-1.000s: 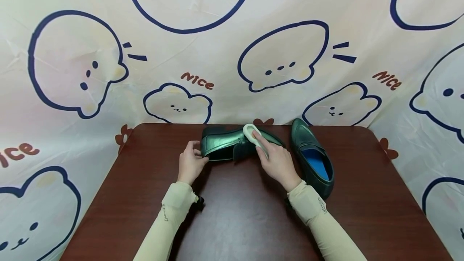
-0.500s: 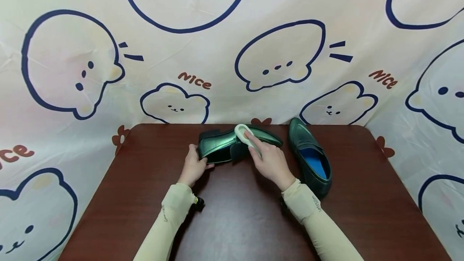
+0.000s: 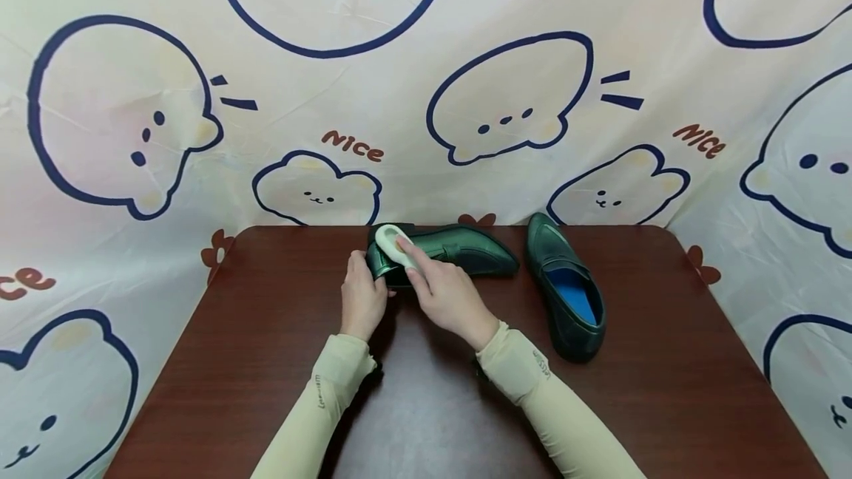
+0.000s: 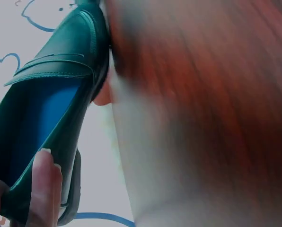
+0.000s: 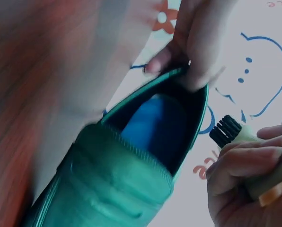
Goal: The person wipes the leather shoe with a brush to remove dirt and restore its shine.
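A dark green loafer (image 3: 475, 248) is near the table's back edge, toe to the right. My left hand (image 3: 364, 298) grips its heel end; in the left wrist view, fingers (image 4: 44, 189) lie along the outside of the heel. My right hand (image 3: 452, 294) holds a small pale-handled brush (image 3: 393, 244) over the heel end. In the right wrist view, the brush's black bristles (image 5: 226, 130) show beside the loafer's opening; from that angle they look apart from the leather. The loafer's blue insole (image 5: 153, 123) also shows there.
A second green loafer (image 3: 566, 294) with a blue insole stands to the right, toe toward the back. Both rest on a brown wooden table (image 3: 266, 390). A printed cloth (image 3: 399, 94) hangs right behind the table and along its sides.
My right hand has moved left with the brush, from the loafer's front part to its heel. The held loafer has rolled, so less of its opening shows in the head view.
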Tool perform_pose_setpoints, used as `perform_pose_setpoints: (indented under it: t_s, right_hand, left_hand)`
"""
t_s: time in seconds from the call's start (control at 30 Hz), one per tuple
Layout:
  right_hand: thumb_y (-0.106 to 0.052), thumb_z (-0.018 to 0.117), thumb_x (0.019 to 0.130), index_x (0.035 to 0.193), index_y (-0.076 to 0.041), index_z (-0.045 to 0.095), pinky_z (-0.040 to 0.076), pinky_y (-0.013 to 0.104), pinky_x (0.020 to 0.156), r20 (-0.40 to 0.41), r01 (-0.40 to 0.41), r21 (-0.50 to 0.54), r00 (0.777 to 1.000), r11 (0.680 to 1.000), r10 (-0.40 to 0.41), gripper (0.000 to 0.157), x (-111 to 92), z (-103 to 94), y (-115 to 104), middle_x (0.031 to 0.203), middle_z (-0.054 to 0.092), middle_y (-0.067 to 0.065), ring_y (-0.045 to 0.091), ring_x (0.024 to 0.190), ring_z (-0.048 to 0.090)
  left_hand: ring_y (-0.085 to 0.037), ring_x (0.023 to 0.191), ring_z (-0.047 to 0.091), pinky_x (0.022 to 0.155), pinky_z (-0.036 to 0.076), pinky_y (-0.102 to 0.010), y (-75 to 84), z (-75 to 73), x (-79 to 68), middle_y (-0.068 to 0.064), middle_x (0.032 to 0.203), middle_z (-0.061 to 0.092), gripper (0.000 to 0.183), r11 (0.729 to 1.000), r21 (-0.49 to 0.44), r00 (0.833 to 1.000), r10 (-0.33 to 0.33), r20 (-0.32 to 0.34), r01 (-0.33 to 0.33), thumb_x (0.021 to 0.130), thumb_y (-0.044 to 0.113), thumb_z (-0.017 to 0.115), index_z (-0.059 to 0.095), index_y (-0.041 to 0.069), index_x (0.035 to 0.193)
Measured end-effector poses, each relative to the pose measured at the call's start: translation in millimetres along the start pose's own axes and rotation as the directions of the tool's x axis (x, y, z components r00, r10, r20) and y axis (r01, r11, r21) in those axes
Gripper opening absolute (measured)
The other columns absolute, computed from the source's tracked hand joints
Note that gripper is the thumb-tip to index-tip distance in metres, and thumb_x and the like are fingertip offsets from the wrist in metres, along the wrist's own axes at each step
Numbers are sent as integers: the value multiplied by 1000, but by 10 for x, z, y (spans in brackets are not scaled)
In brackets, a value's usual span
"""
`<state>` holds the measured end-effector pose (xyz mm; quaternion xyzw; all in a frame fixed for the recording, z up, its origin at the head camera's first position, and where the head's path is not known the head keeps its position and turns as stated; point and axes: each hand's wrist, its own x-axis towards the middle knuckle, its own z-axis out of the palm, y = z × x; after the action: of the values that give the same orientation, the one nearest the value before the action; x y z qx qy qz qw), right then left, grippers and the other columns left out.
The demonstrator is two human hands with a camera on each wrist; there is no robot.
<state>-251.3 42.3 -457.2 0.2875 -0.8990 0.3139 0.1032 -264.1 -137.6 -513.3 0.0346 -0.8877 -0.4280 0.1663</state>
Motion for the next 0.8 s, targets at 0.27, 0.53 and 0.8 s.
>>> perform_pose_setpoints:
  t_s: [0.27, 0.53, 0.8]
  right_hand:
    - [-24, 53, 109, 159, -26, 44, 35, 27, 49, -27, 64, -122, 997, 990, -68, 51, -23, 143, -134, 65, 52, 0, 12, 51, 41]
    - [-23, 61, 105, 155, -29, 49, 32, 26, 44, -115, 79, -199, 988, 977, -103, 52, -52, 141, -82, 62, 50, 0, 11, 46, 38]
    - [-23, 61, 104, 152, -29, 54, 30, 26, 42, -142, 31, -239, 988, 971, -66, 49, -93, 93, 53, 59, 47, -1, 12, 44, 37]
  left_hand:
    - [-43, 88, 62, 78, 51, -53, 74, 2, -15, -20, 109, 57, 27, 999, -25, 994, 44, -96, -47, 91, -5, 58, 51, -2, 117]
    - [-44, 92, 63, 80, 51, -53, 136, 5, -41, -21, 112, 57, 28, 998, -34, 994, 42, -101, -45, 93, -3, 58, 51, -3, 121]
    - [-45, 100, 64, 86, 53, -52, 70, -1, -48, -21, 119, 57, 30, 999, -32, 998, -4, -61, 2, 95, -1, 58, 50, -3, 124]
